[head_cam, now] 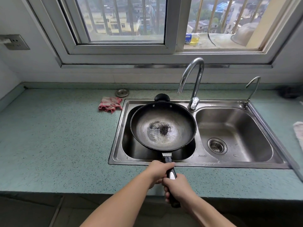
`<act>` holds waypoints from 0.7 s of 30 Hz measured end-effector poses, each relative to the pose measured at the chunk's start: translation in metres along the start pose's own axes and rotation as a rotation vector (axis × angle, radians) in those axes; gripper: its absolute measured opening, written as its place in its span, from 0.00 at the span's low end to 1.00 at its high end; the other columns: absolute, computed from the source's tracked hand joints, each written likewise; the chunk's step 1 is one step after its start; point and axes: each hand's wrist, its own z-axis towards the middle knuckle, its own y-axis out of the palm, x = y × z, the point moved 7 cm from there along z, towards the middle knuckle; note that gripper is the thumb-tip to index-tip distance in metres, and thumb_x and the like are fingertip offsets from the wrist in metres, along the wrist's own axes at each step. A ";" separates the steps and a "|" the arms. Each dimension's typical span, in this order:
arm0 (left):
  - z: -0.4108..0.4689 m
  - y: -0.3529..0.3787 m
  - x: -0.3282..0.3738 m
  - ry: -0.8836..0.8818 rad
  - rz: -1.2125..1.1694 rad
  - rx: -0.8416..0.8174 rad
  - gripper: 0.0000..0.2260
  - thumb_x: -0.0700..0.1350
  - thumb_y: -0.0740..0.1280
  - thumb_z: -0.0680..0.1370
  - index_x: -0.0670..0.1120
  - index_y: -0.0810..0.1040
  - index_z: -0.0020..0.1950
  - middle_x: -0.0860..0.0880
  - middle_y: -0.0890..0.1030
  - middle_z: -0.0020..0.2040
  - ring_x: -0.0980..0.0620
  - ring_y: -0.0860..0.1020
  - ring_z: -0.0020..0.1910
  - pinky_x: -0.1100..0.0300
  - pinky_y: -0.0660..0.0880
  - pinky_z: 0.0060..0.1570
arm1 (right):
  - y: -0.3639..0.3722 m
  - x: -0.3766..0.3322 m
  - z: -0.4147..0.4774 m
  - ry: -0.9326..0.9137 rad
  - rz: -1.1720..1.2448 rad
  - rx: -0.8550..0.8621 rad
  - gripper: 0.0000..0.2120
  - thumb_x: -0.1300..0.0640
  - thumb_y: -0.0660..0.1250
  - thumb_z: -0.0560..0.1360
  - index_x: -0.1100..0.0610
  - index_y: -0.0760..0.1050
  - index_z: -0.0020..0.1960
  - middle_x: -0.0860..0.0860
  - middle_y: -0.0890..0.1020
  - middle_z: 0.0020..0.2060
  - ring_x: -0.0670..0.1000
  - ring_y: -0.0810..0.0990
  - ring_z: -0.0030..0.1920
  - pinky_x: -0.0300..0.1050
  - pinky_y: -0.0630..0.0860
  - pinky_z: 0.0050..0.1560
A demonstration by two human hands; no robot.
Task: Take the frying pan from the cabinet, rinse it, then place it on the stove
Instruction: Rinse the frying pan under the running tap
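A black frying pan [164,125] with a worn grey inside and a dark burnt patch at its middle hangs over the left basin of the steel sink [208,158]. Its long black handle points toward me across the counter edge. My left hand [158,170] grips the handle close to the pan. My right hand [177,188] grips it further back, near the end. The tall chrome tap [193,79] stands behind the pan, its spout just right of the pan's far rim. No water is running. The stove and the cabinet are out of view.
A pink checked cloth [110,104] and a round metal plug [122,92] lie on the green speckled counter [57,136] left of the sink. A small second tap [251,90] stands at the back right. The right basin holds only its drain strainer [217,146]. A white cloth [299,133] lies far right.
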 end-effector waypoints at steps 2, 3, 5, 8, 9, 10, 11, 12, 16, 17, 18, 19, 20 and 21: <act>-0.002 0.002 0.001 0.015 0.002 -0.008 0.12 0.52 0.72 0.74 0.46 0.77 0.37 0.47 0.78 0.33 0.52 0.72 0.31 0.61 0.64 0.31 | -0.004 -0.003 -0.002 -0.005 -0.007 0.002 0.07 0.67 0.64 0.72 0.60 0.74 0.35 0.54 0.71 0.23 0.50 0.68 0.19 0.40 0.69 0.24; -0.001 0.002 0.002 0.019 0.000 -0.006 0.12 0.51 0.71 0.75 0.46 0.77 0.36 0.47 0.77 0.32 0.51 0.71 0.30 0.61 0.64 0.30 | -0.005 -0.004 -0.002 -0.007 -0.009 0.003 0.08 0.67 0.63 0.72 0.61 0.74 0.35 0.54 0.71 0.23 0.50 0.68 0.19 0.39 0.69 0.23; -0.002 0.002 0.003 0.031 -0.001 0.005 0.12 0.51 0.71 0.75 0.45 0.77 0.37 0.47 0.77 0.32 0.50 0.72 0.31 0.60 0.67 0.32 | -0.005 -0.004 -0.001 -0.004 -0.007 0.004 0.07 0.66 0.62 0.72 0.61 0.73 0.36 0.54 0.71 0.22 0.50 0.69 0.19 0.40 0.69 0.24; -0.003 -0.001 0.004 0.035 -0.009 0.046 0.11 0.48 0.71 0.75 0.43 0.78 0.36 0.47 0.79 0.32 0.49 0.76 0.32 0.58 0.71 0.36 | -0.002 -0.003 0.003 0.002 -0.005 0.011 0.05 0.64 0.63 0.72 0.62 0.74 0.38 0.54 0.72 0.21 0.52 0.70 0.20 0.42 0.69 0.26; -0.003 -0.004 0.004 0.032 -0.018 0.058 0.10 0.47 0.71 0.74 0.43 0.79 0.37 0.47 0.80 0.31 0.49 0.76 0.32 0.58 0.71 0.36 | 0.001 -0.003 0.004 0.002 -0.005 0.011 0.05 0.64 0.62 0.72 0.63 0.75 0.39 0.53 0.72 0.21 0.52 0.70 0.20 0.42 0.69 0.25; -0.002 -0.006 0.003 0.026 -0.026 0.063 0.09 0.46 0.72 0.74 0.42 0.79 0.37 0.47 0.80 0.32 0.49 0.77 0.33 0.58 0.71 0.36 | 0.003 -0.003 0.005 0.001 -0.002 0.009 0.05 0.64 0.62 0.72 0.64 0.75 0.40 0.53 0.72 0.21 0.52 0.70 0.20 0.42 0.69 0.25; -0.001 -0.007 0.002 0.022 -0.032 0.065 0.08 0.45 0.72 0.74 0.42 0.79 0.38 0.47 0.80 0.32 0.49 0.77 0.33 0.58 0.72 0.36 | 0.005 -0.004 0.005 -0.005 0.001 0.007 0.05 0.64 0.62 0.72 0.64 0.75 0.40 0.53 0.72 0.21 0.52 0.70 0.20 0.41 0.70 0.24; 0.000 -0.008 0.002 0.018 -0.041 0.060 0.07 0.45 0.72 0.73 0.42 0.79 0.39 0.47 0.80 0.32 0.49 0.78 0.34 0.59 0.72 0.36 | 0.006 -0.006 0.005 -0.014 -0.002 0.004 0.05 0.64 0.62 0.72 0.65 0.75 0.41 0.53 0.72 0.22 0.52 0.71 0.20 0.41 0.70 0.23; -0.003 -0.004 0.006 0.008 -0.097 -0.009 0.12 0.43 0.71 0.76 0.43 0.76 0.34 0.50 0.76 0.24 0.54 0.75 0.23 0.66 0.68 0.24 | 0.004 -0.015 0.002 -0.053 -0.026 0.013 0.08 0.65 0.61 0.72 0.62 0.71 0.34 0.54 0.72 0.21 0.50 0.70 0.18 0.38 0.69 0.22; -0.004 -0.001 0.009 0.014 -0.093 -0.022 0.12 0.42 0.70 0.76 0.42 0.75 0.34 0.50 0.76 0.22 0.55 0.74 0.21 0.67 0.67 0.22 | 0.003 -0.017 0.000 -0.058 -0.026 0.009 0.09 0.65 0.61 0.73 0.61 0.70 0.33 0.54 0.71 0.21 0.50 0.70 0.18 0.37 0.69 0.21; -0.006 0.001 0.012 0.025 -0.094 -0.031 0.11 0.42 0.70 0.77 0.42 0.75 0.34 0.50 0.76 0.22 0.55 0.74 0.20 0.67 0.67 0.22 | 0.002 -0.019 -0.002 -0.062 -0.020 0.000 0.10 0.65 0.61 0.73 0.61 0.70 0.33 0.54 0.71 0.21 0.50 0.69 0.18 0.37 0.69 0.21; -0.008 0.001 0.014 0.038 -0.101 -0.033 0.11 0.41 0.69 0.77 0.41 0.75 0.35 0.50 0.76 0.22 0.55 0.74 0.20 0.67 0.67 0.21 | 0.002 -0.021 -0.004 -0.065 -0.012 -0.012 0.10 0.66 0.60 0.74 0.61 0.69 0.33 0.54 0.71 0.22 0.49 0.69 0.18 0.37 0.69 0.21; -0.010 0.002 0.016 0.050 -0.110 -0.029 0.11 0.41 0.68 0.77 0.41 0.75 0.36 0.50 0.76 0.22 0.55 0.74 0.20 0.67 0.67 0.22 | 0.001 -0.023 -0.006 -0.070 -0.009 -0.022 0.10 0.66 0.60 0.74 0.61 0.69 0.34 0.54 0.70 0.22 0.49 0.69 0.18 0.37 0.69 0.21; -0.013 0.002 0.018 0.059 -0.119 -0.022 0.11 0.41 0.68 0.78 0.41 0.75 0.36 0.50 0.76 0.22 0.55 0.74 0.20 0.67 0.67 0.22 | 0.001 -0.025 -0.008 -0.078 -0.011 -0.028 0.10 0.66 0.59 0.74 0.61 0.69 0.34 0.54 0.70 0.22 0.49 0.69 0.18 0.37 0.69 0.21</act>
